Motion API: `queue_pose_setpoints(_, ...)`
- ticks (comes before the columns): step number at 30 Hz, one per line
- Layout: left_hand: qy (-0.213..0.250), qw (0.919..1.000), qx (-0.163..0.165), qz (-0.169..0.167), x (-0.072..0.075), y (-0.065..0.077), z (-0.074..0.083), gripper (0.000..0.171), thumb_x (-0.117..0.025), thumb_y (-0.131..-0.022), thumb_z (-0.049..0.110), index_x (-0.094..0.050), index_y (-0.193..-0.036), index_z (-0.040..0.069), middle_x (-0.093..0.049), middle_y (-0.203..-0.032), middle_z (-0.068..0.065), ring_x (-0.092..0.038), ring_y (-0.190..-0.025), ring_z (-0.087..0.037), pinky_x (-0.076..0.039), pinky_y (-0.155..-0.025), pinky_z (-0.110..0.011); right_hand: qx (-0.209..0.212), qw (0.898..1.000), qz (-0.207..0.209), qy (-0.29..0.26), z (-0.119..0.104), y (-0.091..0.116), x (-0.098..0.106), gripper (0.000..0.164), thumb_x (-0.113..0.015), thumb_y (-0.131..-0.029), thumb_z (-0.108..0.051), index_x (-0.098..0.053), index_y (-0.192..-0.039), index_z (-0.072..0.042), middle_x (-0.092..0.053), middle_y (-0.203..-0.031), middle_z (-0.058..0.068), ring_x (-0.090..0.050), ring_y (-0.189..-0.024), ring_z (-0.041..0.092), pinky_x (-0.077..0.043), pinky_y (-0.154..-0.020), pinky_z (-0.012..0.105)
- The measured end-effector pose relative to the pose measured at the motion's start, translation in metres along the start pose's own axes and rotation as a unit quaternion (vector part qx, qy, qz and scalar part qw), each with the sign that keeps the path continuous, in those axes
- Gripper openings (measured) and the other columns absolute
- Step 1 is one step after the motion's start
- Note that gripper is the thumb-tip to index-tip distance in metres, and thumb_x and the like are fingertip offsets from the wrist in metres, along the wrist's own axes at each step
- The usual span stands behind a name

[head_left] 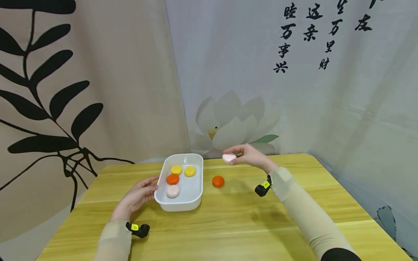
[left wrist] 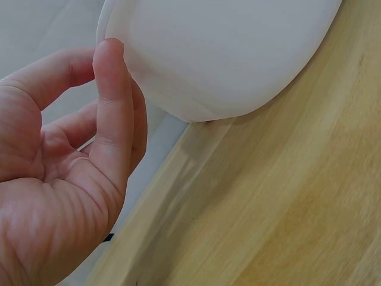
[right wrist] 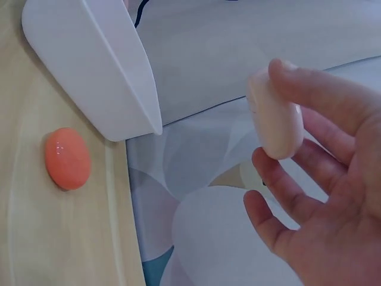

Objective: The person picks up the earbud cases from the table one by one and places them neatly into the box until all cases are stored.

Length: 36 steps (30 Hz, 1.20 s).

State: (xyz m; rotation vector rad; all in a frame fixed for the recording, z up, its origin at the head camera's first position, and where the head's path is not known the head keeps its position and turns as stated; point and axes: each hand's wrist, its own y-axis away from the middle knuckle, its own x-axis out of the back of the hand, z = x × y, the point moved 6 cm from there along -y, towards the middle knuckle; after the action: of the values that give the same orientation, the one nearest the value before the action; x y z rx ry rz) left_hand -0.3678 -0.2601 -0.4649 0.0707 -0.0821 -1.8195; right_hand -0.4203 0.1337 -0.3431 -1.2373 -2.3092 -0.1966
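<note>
In the head view, my right hand [head_left: 249,156] pinches a pale pink rounded disc [head_left: 229,158] between thumb and fingers, raised over the table's back edge. The right wrist view shows this disc [right wrist: 275,116] held on its side. My left hand [head_left: 140,195] touches the left side of a white rectangular tub [head_left: 181,208]; its fingertips [left wrist: 112,56] meet the outer wall near the rim. Inside the tub lie two yellow discs [head_left: 176,170], an orange disc [head_left: 173,178] and another pale pink disc [head_left: 173,191]. Another orange disc [head_left: 218,181] lies on the table right of the tub.
Everything stands on a light wooden table [head_left: 228,232]. Directly behind it hangs a printed cloth backdrop [head_left: 137,72] with dark leaves, a lotus flower and black characters. Each wrist wears a small black camera, such as the right one [head_left: 262,188].
</note>
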Motion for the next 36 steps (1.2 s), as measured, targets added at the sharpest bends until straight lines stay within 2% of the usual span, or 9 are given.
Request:
queue_pose_setpoints(5, 0.006, 1.0, 0.003, 0.005, 0.002, 0.001, -0.001, 0.062, -0.057, -0.097, 0.007, -0.026, -0.149, -0.004, -0.054, -0.109, -0.016, -0.059, -0.079, -0.017, -0.054, -0.071, -0.025, -0.001, 1.0, 0.005, 0.009, -0.006, 0.0, 0.003, 0.047, -0.076, -0.084, -0.015, -0.064, -0.129, -0.01, -0.066, -0.118, 0.005, -0.06, -0.104, 0.026, -0.051, -0.086, 0.035)
queue_pose_setpoints(13, 0.002, 0.9999, 0.013, 0.008, 0.002, 0.001, -0.005, 0.061, -0.055, -0.098, 0.008, -0.026, -0.15, -0.002, -0.053, -0.11, -0.016, -0.059, -0.078, -0.016, -0.054, -0.071, -0.024, -0.004, 1.0, 0.002, 0.01, -0.015, -0.001, 0.012, 0.049, -0.075, -0.085, -0.014, -0.06, -0.131, -0.004, -0.066, -0.118, 0.007, -0.06, -0.106, 0.024, -0.049, -0.09, 0.038)
queue_pose_setpoints(18, 0.002, 0.9999, 0.012, 0.007, 0.001, 0.001, -0.005, 0.064, -0.057, -0.097, 0.01, -0.024, -0.151, -0.002, -0.053, -0.111, -0.017, -0.059, -0.079, -0.016, -0.054, -0.072, -0.025, -0.002, 1.0, 0.001, 0.003, -0.022, -0.003, 0.017, 0.048, -0.074, -0.085, -0.013, -0.061, -0.131, -0.006, -0.067, -0.117, 0.007, -0.061, -0.105, 0.024, -0.048, -0.092, 0.043)
queue_pose_setpoints(25, 0.001, 0.9999, 0.014, 0.009, 0.002, 0.002, -0.004, 0.065, -0.058, -0.097, 0.011, -0.024, -0.151, -0.001, -0.053, -0.112, -0.017, -0.06, -0.079, -0.015, -0.054, -0.073, -0.025, -0.015, 1.0, 0.003, 0.011, -0.028, -0.008, 0.024, 0.048, -0.075, -0.085, -0.014, -0.061, -0.131, -0.007, -0.066, -0.114, 0.008, -0.059, -0.102, 0.026, -0.051, -0.086, 0.039)
queue_pose_setpoints(28, 0.0, 0.9998, 0.015, 0.009, 0.002, 0.002, -0.003, 0.065, -0.058, -0.097, 0.011, -0.024, -0.151, -0.001, -0.054, -0.11, -0.015, -0.06, -0.079, -0.015, -0.054, -0.073, -0.025, -0.019, 1.0, 0.008, 0.018, -0.03, -0.009, 0.026, 0.047, -0.074, -0.085, -0.014, -0.062, -0.13, -0.01, -0.065, -0.114, 0.008, -0.057, -0.105, 0.029, -0.049, -0.087, 0.041)
queue_pose_setpoints(36, 0.005, 0.9999, 0.011, 0.005, 0.0, 0.0, -0.004, 0.063, -0.057, -0.097, 0.009, -0.025, -0.151, -0.001, -0.055, -0.108, -0.015, -0.06, -0.078, -0.015, -0.054, -0.072, -0.025, -0.003, 1.0, 0.008, 0.013, -0.034, -0.009, 0.027, 0.046, -0.074, -0.086, -0.014, -0.062, -0.13, -0.008, -0.065, -0.118, 0.008, -0.055, -0.11, 0.034, -0.048, -0.087, 0.037)
